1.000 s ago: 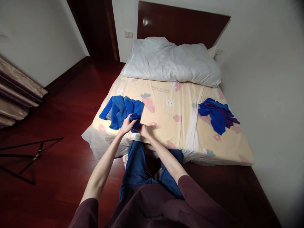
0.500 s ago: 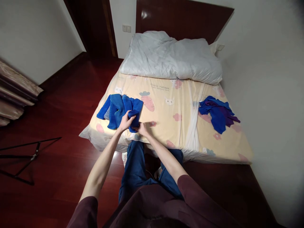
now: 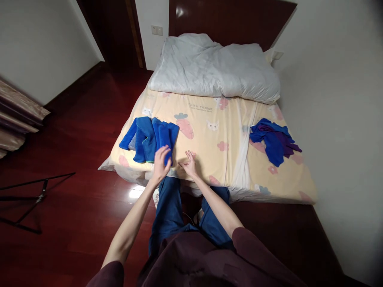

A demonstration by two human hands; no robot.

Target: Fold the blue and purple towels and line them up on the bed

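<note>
From here, the blue cloths (image 3: 145, 140) look already laid out in a row on the bed (image 3: 206, 159), the left hand (image 3: 160, 165) over their near end and the right hand (image 3: 189, 164) beside it, both with fingers loosely parted and holding nothing, while the crumpled blue-and-purple pile (image 3: 273, 145) looks not yet straightened.

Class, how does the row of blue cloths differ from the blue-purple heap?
The blue row lies in strips side by side; the blue-purple heap is crumpled. The blue row is by the left hand; the blue-purple heap lies well away. Both rest on the patterned sheet.
</note>
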